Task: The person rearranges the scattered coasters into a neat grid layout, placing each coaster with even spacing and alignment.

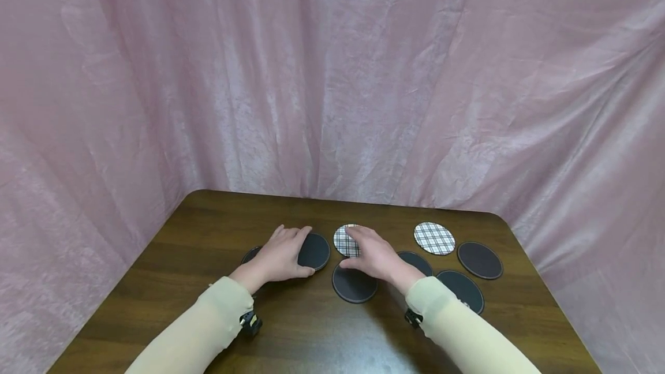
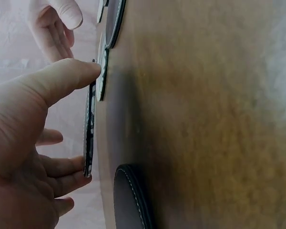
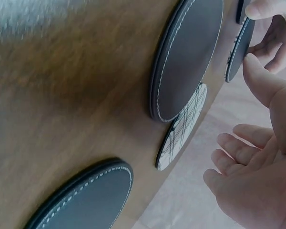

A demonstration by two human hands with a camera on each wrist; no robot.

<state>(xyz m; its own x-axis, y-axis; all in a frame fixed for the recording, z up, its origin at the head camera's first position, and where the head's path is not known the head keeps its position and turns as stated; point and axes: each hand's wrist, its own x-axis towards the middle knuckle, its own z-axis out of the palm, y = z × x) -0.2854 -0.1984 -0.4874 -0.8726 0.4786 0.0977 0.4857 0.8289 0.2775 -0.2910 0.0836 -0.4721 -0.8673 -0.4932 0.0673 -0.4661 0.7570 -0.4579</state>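
Note:
A round dark coaster with stitched edging (image 1: 315, 253) is in my left hand (image 1: 282, 254). Thumb and fingers grip it by opposite edges, a little above the table; its underside shows a plaid pattern in the left wrist view. My right hand (image 1: 378, 257) hovers with fingers spread loosely and nothing in its grasp. Below it lie a white plaid coaster (image 1: 343, 242) and a dark brown coaster (image 1: 355, 286), the brown one overlapping the plaid one's edge in the right wrist view. Another dark coaster (image 1: 250, 254) is mostly hidden behind my left hand.
On the right of the wooden table (image 1: 312, 333) lie a second white plaid coaster (image 1: 434, 239), a brown coaster (image 1: 480, 260) and two dark coasters, one (image 1: 415, 261) partly behind my right wrist, the other (image 1: 462, 288) beside my forearm. A pink curtain (image 1: 332, 85) hangs behind the table.

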